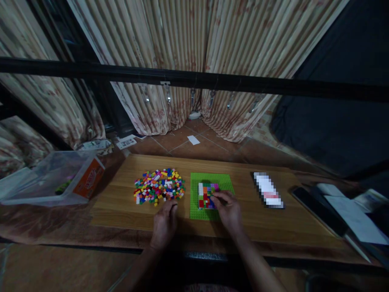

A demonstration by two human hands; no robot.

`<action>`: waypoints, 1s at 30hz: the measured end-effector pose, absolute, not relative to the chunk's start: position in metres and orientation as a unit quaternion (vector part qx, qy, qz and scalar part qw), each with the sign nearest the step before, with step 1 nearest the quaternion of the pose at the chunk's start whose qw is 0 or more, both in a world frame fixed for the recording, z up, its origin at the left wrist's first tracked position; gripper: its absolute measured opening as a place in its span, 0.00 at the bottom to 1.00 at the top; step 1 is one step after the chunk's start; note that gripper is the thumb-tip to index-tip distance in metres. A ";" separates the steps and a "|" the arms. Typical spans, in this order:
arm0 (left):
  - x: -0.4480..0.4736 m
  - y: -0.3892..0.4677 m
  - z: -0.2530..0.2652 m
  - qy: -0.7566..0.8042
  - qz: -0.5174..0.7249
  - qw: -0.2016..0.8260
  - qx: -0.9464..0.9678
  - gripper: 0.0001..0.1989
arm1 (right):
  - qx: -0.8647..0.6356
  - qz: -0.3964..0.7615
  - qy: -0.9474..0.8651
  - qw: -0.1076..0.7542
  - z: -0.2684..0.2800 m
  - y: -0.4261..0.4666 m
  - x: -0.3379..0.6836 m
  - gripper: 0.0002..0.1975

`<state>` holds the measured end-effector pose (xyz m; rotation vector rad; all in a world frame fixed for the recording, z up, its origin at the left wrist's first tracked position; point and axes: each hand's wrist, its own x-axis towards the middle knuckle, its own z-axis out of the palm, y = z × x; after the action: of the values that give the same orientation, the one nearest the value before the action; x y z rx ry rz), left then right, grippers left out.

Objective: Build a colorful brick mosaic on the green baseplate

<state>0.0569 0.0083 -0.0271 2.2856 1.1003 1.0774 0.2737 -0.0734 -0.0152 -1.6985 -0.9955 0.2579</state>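
Observation:
A green studded baseplate (194, 194) lies on the wooden board, with a low block of multicoloured toy bricks (205, 194) built up on it. My right hand (229, 211) reaches over the plate's right side, thumb and fingertips pinched together at the block's right edge. Whatever sits between those fingertips is too small to make out. To the left is a loose heap of small coloured bricks (159, 185). Just below the heap's near right edge, my left hand (165, 223) rests with its fingers curled closed; anything inside it is hidden.
A phone with a blurred screen (269, 190) lies right of the plate. Farther right are a dark phone-like slab (319, 211) and papers (355, 217). At the left stands a clear plastic bin (51, 198) with an orange label. A black rail (194, 79) crosses before the curtains.

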 end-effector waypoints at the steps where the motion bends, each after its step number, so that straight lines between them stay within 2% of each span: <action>1: 0.057 0.009 -0.028 0.391 0.383 0.196 0.814 0.09 | -0.719 0.099 -0.425 0.541 -0.015 -0.070 0.274 0.08; 16: 0.057 0.006 -0.027 0.400 0.318 0.229 0.829 0.09 | -0.726 0.083 -0.442 0.520 -0.010 -0.056 0.275 0.03; 21: 0.057 0.006 -0.027 0.404 0.301 0.232 0.832 0.09 | -0.713 0.057 -0.459 0.526 -0.016 -0.059 0.273 0.05; 30: 0.057 0.004 -0.026 0.422 0.286 0.236 0.827 0.08 | -0.714 -0.022 -0.545 0.440 -0.020 -0.070 0.268 0.12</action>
<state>0.0572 0.0037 -0.0259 2.2689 1.1569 0.7853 0.2676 -0.0701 -0.0204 -1.7721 -1.3526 -0.0545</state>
